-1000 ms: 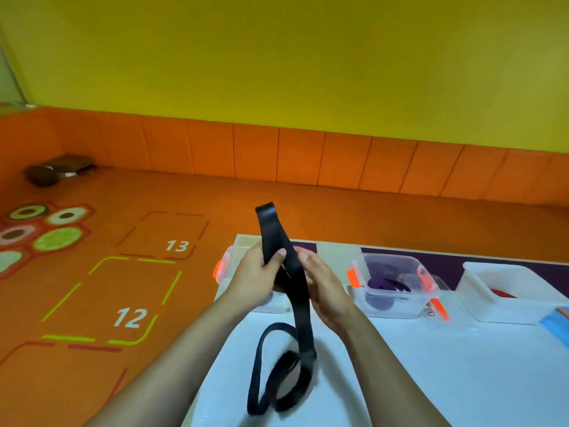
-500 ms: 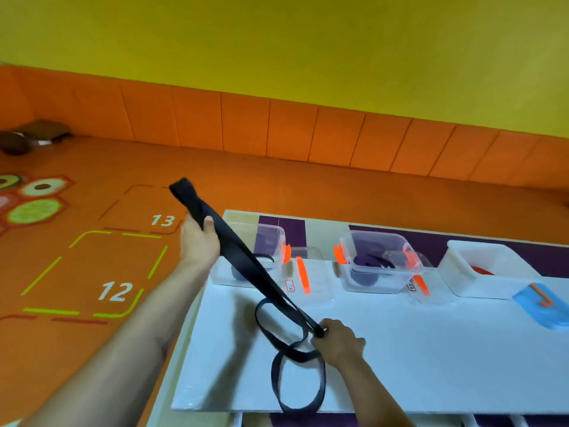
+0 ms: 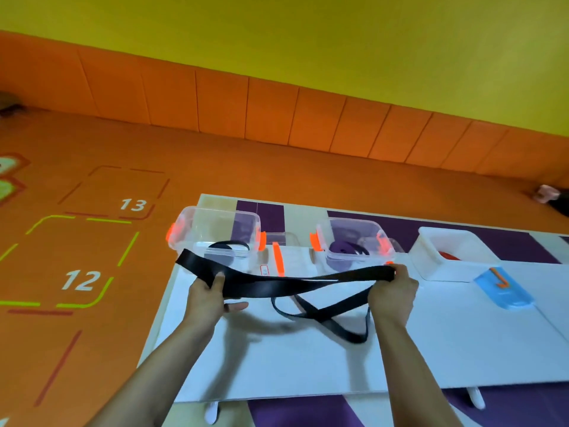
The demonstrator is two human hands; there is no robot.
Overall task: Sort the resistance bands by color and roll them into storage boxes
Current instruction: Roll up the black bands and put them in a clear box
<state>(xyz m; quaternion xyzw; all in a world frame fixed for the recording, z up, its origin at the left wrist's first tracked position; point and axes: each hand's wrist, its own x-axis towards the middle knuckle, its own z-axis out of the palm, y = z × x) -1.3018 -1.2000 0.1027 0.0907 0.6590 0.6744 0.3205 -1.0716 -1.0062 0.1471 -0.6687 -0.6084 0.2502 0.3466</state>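
Note:
A long black resistance band [image 3: 277,285] stretches flat between my two hands above the white table [image 3: 308,365]. My left hand [image 3: 209,295] grips its left end, which sticks out past the fingers. My right hand [image 3: 391,292] grips the right end, and a loose loop of the band droops onto the table below. Behind stand three boxes: a clear box [image 3: 215,232] holding a black band, a clear box [image 3: 354,241] with purple bands, and a white box [image 3: 452,254] with a red band inside.
A clear lid with an orange clip [image 3: 277,257] lies between the clear boxes. A blue lid [image 3: 505,291] rests at the right. The table's left edge borders an orange floor mat [image 3: 92,241] with numbered squares. An orange padded wall runs behind.
My right hand rose from the table and moved right. My left hand came down and inward. The band went from a steep diagonal to nearly level, stretched between both hands.

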